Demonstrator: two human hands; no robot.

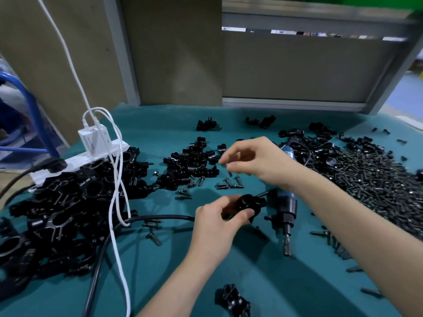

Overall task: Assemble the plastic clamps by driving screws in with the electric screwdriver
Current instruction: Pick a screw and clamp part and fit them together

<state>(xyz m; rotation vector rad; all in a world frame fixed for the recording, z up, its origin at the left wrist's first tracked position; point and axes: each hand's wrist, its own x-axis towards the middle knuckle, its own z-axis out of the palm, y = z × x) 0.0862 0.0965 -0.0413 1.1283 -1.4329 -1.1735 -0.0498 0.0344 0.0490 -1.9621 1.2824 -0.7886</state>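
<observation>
My left hand (216,221) grips a black plastic clamp (246,203) just above the teal table. My right hand (254,160) hovers above and beyond it, its fingertips pinching a small dark screw (225,164). The blue and black electric screwdriver (287,211) lies on the table under my right wrist, its bit pointing toward me. Several loose screws (229,183) lie between my two hands.
A big heap of black clamps (64,202) fills the left side, a smaller one (192,161) lies in the middle, and a screw pile (375,179) spreads on the right. White power strip (75,161), white cables and a black cord (98,266) cross the left. One clamp (232,299) lies near me.
</observation>
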